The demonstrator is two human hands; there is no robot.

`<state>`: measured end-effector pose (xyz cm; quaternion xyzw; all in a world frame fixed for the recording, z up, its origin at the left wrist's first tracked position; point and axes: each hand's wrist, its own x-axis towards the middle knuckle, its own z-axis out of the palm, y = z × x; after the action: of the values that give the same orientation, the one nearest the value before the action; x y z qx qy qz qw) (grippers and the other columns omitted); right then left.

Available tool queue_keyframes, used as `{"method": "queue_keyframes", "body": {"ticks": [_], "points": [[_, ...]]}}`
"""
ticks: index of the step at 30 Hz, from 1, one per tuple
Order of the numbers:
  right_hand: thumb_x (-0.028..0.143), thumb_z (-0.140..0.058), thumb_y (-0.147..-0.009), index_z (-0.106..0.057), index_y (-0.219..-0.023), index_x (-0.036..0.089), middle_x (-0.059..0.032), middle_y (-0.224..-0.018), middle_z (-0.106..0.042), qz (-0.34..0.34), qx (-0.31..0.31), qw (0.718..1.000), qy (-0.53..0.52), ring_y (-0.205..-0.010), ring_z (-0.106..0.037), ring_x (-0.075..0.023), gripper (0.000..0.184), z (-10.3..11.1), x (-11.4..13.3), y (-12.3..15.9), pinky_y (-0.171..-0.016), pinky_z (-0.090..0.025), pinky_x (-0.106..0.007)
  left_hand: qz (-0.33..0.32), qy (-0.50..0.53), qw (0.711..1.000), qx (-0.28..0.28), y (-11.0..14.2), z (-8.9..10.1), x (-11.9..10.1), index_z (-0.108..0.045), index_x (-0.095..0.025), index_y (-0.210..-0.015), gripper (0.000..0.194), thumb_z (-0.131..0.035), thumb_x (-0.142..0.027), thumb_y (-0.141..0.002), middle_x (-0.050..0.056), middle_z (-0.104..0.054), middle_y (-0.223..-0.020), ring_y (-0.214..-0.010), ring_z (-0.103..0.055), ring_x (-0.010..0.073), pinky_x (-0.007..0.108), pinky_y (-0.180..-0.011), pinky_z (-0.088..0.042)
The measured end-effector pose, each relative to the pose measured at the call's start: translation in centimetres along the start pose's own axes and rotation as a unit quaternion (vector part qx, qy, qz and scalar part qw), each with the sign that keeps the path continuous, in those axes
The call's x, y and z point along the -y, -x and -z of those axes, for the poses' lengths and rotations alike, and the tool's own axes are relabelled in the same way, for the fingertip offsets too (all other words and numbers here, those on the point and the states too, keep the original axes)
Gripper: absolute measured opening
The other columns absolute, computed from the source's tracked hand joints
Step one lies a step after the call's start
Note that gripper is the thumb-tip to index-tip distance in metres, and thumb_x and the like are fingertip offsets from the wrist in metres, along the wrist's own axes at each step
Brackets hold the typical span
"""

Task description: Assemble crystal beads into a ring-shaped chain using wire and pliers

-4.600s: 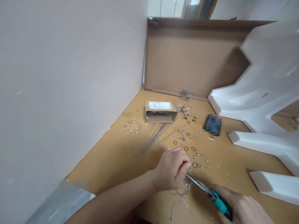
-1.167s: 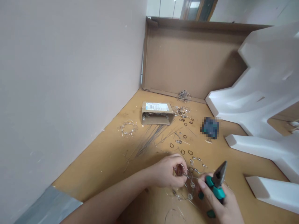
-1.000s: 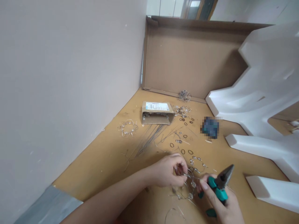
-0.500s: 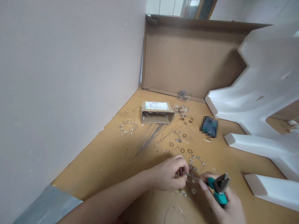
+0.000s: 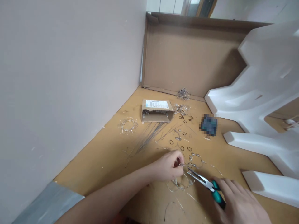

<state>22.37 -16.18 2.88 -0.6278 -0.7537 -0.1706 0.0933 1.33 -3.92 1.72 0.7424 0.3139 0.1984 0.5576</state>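
Note:
My left hand [image 5: 170, 165] is pinched closed on a thin wire piece [image 5: 181, 165], whose end pokes out past the fingertips. My right hand [image 5: 238, 199] grips teal-handled long-nose pliers [image 5: 203, 179]. The pliers' jaws are parted, their tips just right of the left fingertips. Below the left hand lies a beaded wire loop [image 5: 181, 184] with clear beads. Another beaded ring [image 5: 196, 160] rests just beyond the pliers. Whether the wire in my left hand joins the loop below it, I cannot tell.
Several dark small rings [image 5: 182, 148] and a bundle of straight wires [image 5: 151, 135] lie beyond the hands. A small open cardboard box [image 5: 156, 111] stands farther back. A beaded wreath [image 5: 128, 125] sits left; white foam [image 5: 254, 146] lines the right; a blurred dark object [image 5: 209, 125] lies before it.
The pliers, earlier turned upward in my right palm while its fingers pinched the wire, now point left with jaws apart. My right fingers have let go of the wire; my left hand has risen slightly.

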Motion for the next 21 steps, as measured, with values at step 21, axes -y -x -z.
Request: {"method": "queue_keyframes", "body": {"ticks": [21], "points": [[0.015,-0.049,-0.072,-0.056,-0.077,0.019,-0.0031,-0.063,-0.058,0.050,-0.014,0.993,0.107,-0.059,-0.056,-0.0249,0.010,1.2,0.8,-2.2,-0.057,-0.035,-0.034,0.007,0.027,0.999,0.021,-0.3,0.2,0.1,-0.043,-0.019,-0.084,0.019,-0.048,-0.008,-0.069,-0.005,-0.047,-0.072,-0.056,-0.039,0.0058,0.019,-0.054,-0.035]]}}
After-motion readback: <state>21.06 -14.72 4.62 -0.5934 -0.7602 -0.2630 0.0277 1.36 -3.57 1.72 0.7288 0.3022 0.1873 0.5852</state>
